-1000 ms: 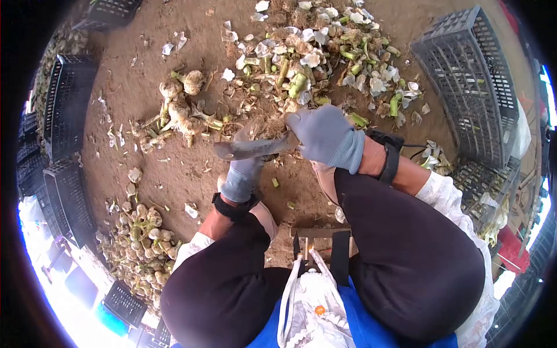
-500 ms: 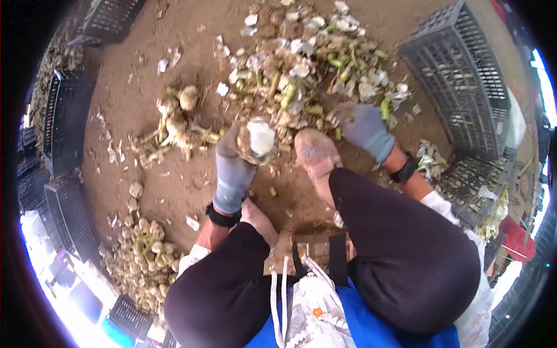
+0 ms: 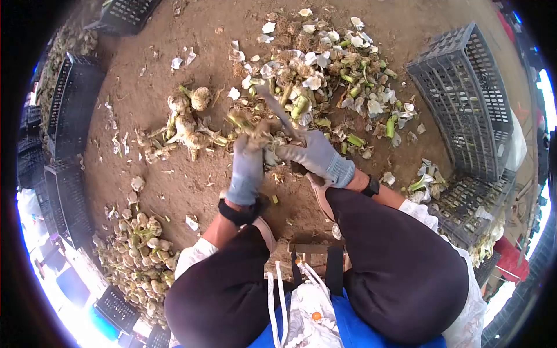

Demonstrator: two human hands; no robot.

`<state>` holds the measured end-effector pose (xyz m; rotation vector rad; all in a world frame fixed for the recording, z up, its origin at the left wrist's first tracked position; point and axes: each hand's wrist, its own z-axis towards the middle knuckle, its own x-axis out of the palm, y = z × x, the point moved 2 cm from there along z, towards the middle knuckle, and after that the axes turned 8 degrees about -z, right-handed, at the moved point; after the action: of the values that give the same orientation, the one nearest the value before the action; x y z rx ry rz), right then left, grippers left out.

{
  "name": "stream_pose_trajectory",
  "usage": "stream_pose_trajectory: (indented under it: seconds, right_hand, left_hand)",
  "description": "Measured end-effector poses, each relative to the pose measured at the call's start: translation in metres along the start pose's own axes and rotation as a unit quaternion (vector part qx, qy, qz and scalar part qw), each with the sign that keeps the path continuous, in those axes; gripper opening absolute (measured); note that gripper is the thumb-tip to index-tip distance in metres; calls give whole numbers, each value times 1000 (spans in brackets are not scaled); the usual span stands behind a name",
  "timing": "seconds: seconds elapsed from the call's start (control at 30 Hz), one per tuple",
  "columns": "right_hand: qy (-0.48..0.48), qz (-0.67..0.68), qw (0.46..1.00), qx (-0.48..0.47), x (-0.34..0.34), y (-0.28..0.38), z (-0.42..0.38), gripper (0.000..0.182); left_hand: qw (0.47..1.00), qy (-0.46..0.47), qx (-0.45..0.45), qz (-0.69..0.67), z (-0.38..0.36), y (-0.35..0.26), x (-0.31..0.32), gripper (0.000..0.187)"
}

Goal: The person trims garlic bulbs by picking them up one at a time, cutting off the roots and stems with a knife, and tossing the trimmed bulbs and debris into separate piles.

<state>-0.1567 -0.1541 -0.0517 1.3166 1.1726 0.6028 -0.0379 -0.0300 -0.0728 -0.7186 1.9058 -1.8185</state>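
My left hand [image 3: 248,165], in a grey glove, is closed around a garlic bulb [image 3: 261,138] with its stalk and roots, which are partly smeared by motion. My right hand [image 3: 316,156], gloved likewise, grips a knife [image 3: 278,111]. The blade points up and to the left, beyond the bulb, and its handle is hidden in the fist. Both hands are close together above the dirt floor, in front of my feet. Just past them lies a heap of cut stalks, roots and papery skins [image 3: 313,81]. Left of my left hand sit several untrimmed garlic bulbs [image 3: 185,127].
At lower left spreads a pile of garlic bulbs [image 3: 142,249]. A black plastic crate [image 3: 458,98] stands tilted at the right, above another crate [image 3: 470,209] holding scraps. More crates [image 3: 75,107] line the left side. My knees flank the low space between my feet.
My right hand has come left from the scrap heap to beside my left hand, and the knife now shows clearly. The garlic in my left hand has turned, its white face no longer showing.
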Motion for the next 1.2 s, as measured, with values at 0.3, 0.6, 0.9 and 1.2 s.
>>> stream_pose_trajectory:
  seconds: [0.3,0.6,0.9,1.2]
  right_hand:
    - [79,-364,926,-55,-48,63,17,26]
    - [165,-508,835,134,-115,-58,-42,33]
    - [-35,-395,895,204,-107,-54,-54,31]
    - [-11,-350,923,158,-82,-32,-40,38]
  left_hand:
    - [955,67,-12,290,4,-1,-2,36]
    - [911,-66,192,358,4,-78,-33,16]
    - [443,-288,-420,738,-213,-123,-265,33]
    - [760,-474,-202,395,-7,33,-291,51]
